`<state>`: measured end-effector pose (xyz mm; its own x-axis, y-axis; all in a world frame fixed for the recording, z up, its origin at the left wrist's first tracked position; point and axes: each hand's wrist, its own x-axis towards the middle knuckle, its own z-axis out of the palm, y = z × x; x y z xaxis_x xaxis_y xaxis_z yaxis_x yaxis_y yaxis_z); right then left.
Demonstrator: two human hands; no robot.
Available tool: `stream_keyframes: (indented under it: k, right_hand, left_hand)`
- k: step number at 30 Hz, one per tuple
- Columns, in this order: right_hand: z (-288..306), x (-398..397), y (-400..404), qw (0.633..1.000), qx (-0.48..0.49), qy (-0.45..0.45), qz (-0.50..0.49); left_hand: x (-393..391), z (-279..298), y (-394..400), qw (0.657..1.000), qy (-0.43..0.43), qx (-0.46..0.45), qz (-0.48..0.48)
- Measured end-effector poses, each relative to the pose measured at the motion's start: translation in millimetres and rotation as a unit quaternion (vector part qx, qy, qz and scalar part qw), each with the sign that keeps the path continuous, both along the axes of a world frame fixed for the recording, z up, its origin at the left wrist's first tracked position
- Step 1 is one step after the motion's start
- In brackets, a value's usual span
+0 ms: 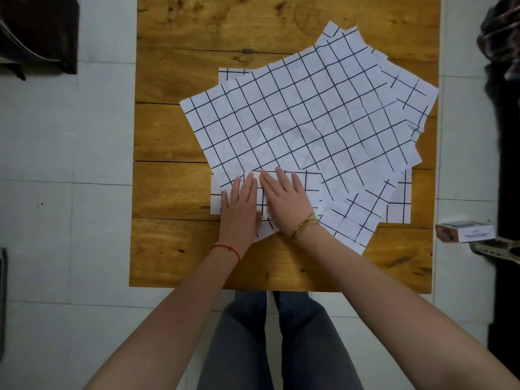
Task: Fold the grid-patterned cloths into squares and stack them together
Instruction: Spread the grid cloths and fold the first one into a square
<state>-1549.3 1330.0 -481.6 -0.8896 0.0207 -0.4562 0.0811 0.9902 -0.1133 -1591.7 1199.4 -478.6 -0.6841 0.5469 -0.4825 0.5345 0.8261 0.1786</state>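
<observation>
Several white cloths with black grid lines lie overlapping on the wooden table (174, 249). The top cloth (304, 114) is spread flat and turned at an angle. Its near corner is folded over into a small flap (306, 182). My left hand (239, 206) lies flat with straight fingers on the cloth's near left edge. My right hand (284, 201) presses flat on the folded flap, right beside the left hand. Other grid cloths (365, 218) stick out beneath, to the right and behind.
A small white and orange box (464, 231) sits on the floor off the table's right edge, next to a shoe (498, 249). Dark objects stand at the far left (39, 32) and far right (503, 52). Bare wood shows at the table's back, left and front.
</observation>
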Motion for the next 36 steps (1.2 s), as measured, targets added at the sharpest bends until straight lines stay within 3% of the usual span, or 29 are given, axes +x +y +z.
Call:
stream_keyframes:
  k: [4,10,16,21,26,36]
  right_hand:
    - [2,17,26,0.999,0.036,-0.006,-0.011]
    - [4,53,71,0.988,0.071,0.0,-0.137]
    - [6,52,65,0.982,0.03,0.054,-0.179]
    - [12,55,31,0.992,-0.013,0.087,-0.085]
    - [3,64,-13,0.998,-0.035,0.053,0.032]
    - [-1,106,15,0.999,0.012,0.002,0.041]
  left_hand:
    - [-1,3,1,1.0,-0.009,-0.002,0.003]
    - [-2,2,-1,1.0,-0.008,0.005,0.001]
    - [4,3,-5,1.0,0.001,0.03,0.002]
    - [34,6,-25,0.996,0.055,0.076,-0.007]
    - [63,5,-40,0.998,0.036,0.043,0.007]
    - [71,10,-38,0.999,0.02,-0.03,0.006]
